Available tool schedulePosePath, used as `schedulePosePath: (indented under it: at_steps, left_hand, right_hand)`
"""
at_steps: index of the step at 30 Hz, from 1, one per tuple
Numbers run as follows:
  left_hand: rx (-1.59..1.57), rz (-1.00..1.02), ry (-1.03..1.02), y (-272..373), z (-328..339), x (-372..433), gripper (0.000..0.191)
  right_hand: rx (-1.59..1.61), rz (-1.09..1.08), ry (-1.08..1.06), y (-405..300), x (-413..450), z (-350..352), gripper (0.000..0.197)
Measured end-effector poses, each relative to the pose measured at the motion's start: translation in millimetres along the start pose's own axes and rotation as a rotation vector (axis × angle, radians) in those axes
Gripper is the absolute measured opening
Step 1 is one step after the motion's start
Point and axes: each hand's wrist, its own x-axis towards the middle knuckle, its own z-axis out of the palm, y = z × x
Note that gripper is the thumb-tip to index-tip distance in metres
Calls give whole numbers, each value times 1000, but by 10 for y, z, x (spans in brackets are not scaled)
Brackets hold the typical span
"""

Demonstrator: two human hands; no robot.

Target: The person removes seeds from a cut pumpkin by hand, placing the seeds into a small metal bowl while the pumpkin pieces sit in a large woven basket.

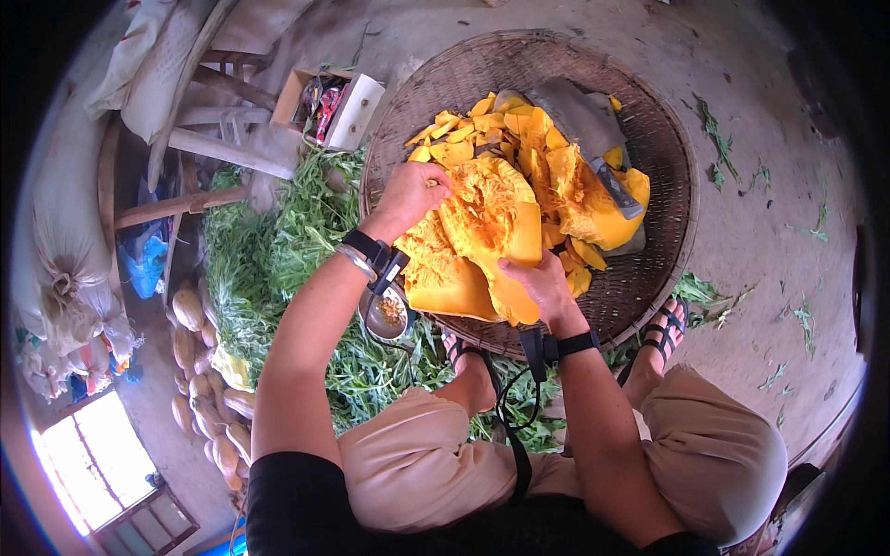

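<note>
A large chunk of orange pumpkin (497,229), its stringy inner side turned up, rests over a wide woven basket (667,229). My right hand (546,285) grips its lower right edge, thumb on top. At its upper left edge my left hand (416,191) has curled, pinched fingers; whether something small is between them I cannot make out. Under the chunk lies another pumpkin piece (448,281). A further pumpkin piece (605,212) sits at the right, with a knife blade (615,187) against it. Sliced pumpkin pieces (452,135) are heaped behind.
A metal bowl (382,316) holding seeds stands beside the basket's lower left rim. Leafy greens (278,257) cover the floor at left. Several whole squashes (201,403), a wooden box (348,111) and stuffed sacks (69,222) are farther left. My sandalled feet (660,337) flank the basket's near side.
</note>
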Motion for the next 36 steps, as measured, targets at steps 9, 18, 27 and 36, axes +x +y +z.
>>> schedulePosePath:
  at_steps: [9,18,27,36]
  left_hand:
    - [-280,-41,-178,163,122,-105,14]
    - [282,87,-8,22,381,-103,23]
    - [346,226,14,59,488,-173,35]
    - [415,263,14,65,568,-138,25]
  right_hand:
    - [54,12,-24,-35,-22,22,40]
    - [70,-4,-42,-34,-26,31,39]
    - [93,2,-54,-45,-23,51,39]
    - [64,-23,-33,35,30,0,38]
